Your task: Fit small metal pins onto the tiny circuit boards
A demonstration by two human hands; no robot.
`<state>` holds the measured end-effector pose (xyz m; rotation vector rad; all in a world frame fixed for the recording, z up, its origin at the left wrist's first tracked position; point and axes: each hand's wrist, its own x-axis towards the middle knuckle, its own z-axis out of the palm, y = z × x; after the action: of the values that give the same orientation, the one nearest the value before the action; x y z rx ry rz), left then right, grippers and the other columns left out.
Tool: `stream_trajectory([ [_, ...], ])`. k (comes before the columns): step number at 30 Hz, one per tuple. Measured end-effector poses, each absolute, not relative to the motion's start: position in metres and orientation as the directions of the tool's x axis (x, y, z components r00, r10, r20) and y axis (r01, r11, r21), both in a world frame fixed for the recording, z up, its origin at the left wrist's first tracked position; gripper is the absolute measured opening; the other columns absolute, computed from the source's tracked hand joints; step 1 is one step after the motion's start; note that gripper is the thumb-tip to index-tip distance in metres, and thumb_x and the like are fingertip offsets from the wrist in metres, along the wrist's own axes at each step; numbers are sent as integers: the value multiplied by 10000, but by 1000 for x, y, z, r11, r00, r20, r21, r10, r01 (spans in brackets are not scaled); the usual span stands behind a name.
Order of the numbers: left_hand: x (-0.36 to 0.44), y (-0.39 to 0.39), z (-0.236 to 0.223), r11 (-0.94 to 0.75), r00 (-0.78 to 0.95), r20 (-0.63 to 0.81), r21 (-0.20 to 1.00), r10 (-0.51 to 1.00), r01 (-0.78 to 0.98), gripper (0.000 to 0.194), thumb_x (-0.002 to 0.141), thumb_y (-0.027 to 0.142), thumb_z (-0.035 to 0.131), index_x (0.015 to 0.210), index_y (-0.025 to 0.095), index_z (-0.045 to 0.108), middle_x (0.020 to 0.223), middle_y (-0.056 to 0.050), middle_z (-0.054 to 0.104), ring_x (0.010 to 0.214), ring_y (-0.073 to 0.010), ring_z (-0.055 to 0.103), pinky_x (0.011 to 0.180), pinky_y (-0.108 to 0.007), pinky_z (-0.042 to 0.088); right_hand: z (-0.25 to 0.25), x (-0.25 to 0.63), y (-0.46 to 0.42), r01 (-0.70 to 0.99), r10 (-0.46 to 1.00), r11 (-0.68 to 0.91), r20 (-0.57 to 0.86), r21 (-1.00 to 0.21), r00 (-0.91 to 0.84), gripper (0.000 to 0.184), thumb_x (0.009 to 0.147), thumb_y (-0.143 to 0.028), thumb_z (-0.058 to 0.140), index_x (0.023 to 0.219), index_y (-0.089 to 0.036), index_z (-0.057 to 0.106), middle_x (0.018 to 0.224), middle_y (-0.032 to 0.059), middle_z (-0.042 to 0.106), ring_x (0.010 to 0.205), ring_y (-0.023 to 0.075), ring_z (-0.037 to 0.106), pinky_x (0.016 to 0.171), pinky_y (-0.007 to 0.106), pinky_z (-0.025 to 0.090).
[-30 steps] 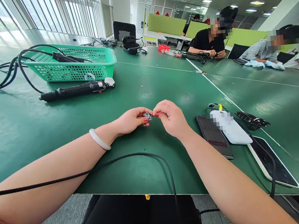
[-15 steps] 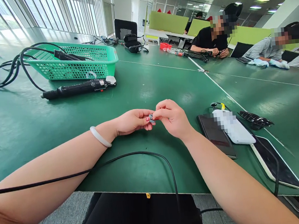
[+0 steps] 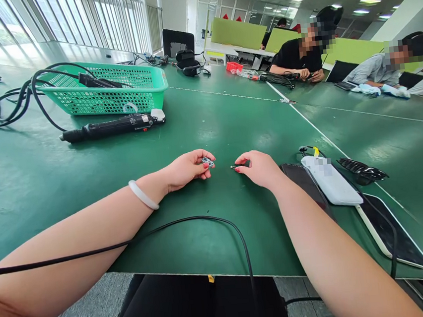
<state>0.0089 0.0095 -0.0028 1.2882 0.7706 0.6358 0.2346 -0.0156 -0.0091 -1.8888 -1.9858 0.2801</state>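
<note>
Between the thumb and fingers of my left hand [image 3: 190,169] is a small silvery-grey metal part [image 3: 207,162], too small to name more exactly. My right hand [image 3: 258,168] pinches a tiny thin piece [image 3: 234,167], with a bright tip poking out past the fingertips toward the left. A gap of green table lies between the two hands, and both are just above or resting on its surface. Beyond my left hand lies a black electric screwdriver [image 3: 113,126] on its side.
A green mesh basket [image 3: 108,101] with black cable stands at the back left. To my right are a dark phone [image 3: 303,182], a white device [image 3: 331,182], a tablet [image 3: 394,233] and a black clip-like object [image 3: 362,170]. A black cable [image 3: 187,219] crosses in front. Co-workers sit across the table.
My hands have come apart. The right has moved right, away from the metal part, with a tiny piece in its fingertips. My left hand has tilted the part and shifted slightly left.
</note>
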Motion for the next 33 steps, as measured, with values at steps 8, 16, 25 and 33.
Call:
stream_trajectory([
  [8, 10, 8, 0, 183, 570, -143, 983, 809, -12, 124, 835, 76, 520, 948, 122, 539, 790, -11, 572, 582, -46, 533, 597, -220, 432, -6, 221, -19, 930, 981, 92, 191, -355, -24, 127, 781, -160, 539, 718, -206, 639, 707, 8, 642, 632, 140, 541, 584, 278, 381],
  [16, 11, 8, 1, 178, 489, -181, 983, 854, 53, 123, 865, 72, 481, 971, 119, 525, 663, 4, 576, 570, -54, 519, 618, -220, 420, 1, 197, -31, 908, 910, 366, 281, -203, -305, 264, 855, -180, 472, 855, -218, 733, 863, 59, 711, 820, 200, 618, 695, 328, 449],
  [25, 12, 7, 2, 147, 463, -167, 986, 870, 80, 194, 870, 62, 467, 1046, 117, 528, 602, 22, 567, 549, -60, 519, 596, -219, 417, -9, 214, -19, 882, 970, 216, 196, -419, -144, 227, 778, -219, 610, 984, -245, 701, 886, 10, 655, 662, 127, 531, 625, 282, 423],
  [33, 12, 9, -1, 157, 440, -141, 988, 887, 1, 153, 815, 67, 579, 952, 113, 530, 625, 15, 591, 555, -58, 558, 603, -222, 443, -10, 201, -18, 916, 968, 220, 191, -334, -162, 140, 807, -203, 549, 716, -212, 655, 774, 10, 609, 654, 127, 510, 581, 267, 362],
])
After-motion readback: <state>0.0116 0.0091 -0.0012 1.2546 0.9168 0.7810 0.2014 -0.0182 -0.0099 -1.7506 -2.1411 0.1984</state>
